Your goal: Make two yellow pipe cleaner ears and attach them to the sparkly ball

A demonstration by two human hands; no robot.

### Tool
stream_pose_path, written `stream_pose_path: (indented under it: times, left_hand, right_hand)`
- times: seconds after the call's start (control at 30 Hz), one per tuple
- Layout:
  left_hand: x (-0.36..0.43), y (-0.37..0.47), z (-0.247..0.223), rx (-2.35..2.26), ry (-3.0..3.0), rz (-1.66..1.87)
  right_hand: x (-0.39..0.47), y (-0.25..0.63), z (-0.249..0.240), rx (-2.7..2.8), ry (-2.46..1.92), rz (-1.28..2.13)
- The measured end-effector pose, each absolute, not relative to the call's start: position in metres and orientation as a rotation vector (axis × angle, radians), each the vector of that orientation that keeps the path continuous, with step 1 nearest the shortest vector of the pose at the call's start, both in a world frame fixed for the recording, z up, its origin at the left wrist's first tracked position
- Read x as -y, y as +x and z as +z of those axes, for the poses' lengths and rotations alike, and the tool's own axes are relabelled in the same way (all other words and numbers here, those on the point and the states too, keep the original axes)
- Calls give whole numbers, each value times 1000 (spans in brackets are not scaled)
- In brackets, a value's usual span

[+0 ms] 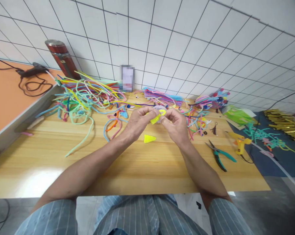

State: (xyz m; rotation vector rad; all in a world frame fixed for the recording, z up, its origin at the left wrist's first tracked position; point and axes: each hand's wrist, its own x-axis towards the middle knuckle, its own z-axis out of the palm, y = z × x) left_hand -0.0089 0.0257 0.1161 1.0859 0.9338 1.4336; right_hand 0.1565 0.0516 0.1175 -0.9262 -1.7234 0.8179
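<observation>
Both hands meet above the middle of the wooden table (127, 169). My left hand (140, 121) pinches a yellow fuzzy pipe-cleaner piece (155, 118) by its left side. My right hand (174, 124) has its fingers closed on the looped right end of that same piece. Behind it, partly covered by the fingers, shows something pale lilac (159, 107) whose kind I cannot make out. Just below the hands a yellow wedge-shaped piece (149, 138) lies flat on the wood.
Tangled pipe cleaners (81, 98) heap at the back left, by a red-brown thermos (63, 58). A phone (127, 78) leans on the tiled wall. Right of my arm lie teal-handled pliers (219, 155) and a yellow glue gun (240, 143). A purple-blue bundle (162, 96) sits behind.
</observation>
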Motion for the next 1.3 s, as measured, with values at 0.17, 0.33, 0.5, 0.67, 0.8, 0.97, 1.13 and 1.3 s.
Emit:
stream_pose_path:
  times: [0.17,0.33,0.5,0.67,0.8,0.97,1.13,1.3]
  left_hand:
    - [-28,-13,116,-869,1156,1393]
    - [-31,-14,112,-868,1154,1394]
    - [-36,-13,107,-864,1040,1393]
    - [-36,-10,105,-864,983,1422]
    - [-37,-9,103,-855,917,1458]
    - [-34,-10,110,-811,799,1530]
    - [-30,-12,121,-752,604,1455]
    - [-28,-11,124,-683,479,1274]
  right_hand:
    - [-55,158,117,1720,-945,806]
    - [-59,161,120,1718,-948,929]
    - [-63,168,125,1749,-905,1061]
    - [-66,174,127,1832,-911,920]
    - [-54,172,130,1931,-895,468]
    - [-8,162,135,1999,-738,-118]
    - [-8,153,126,2158,-933,427]
    - [-51,158,116,1851,-837,685]
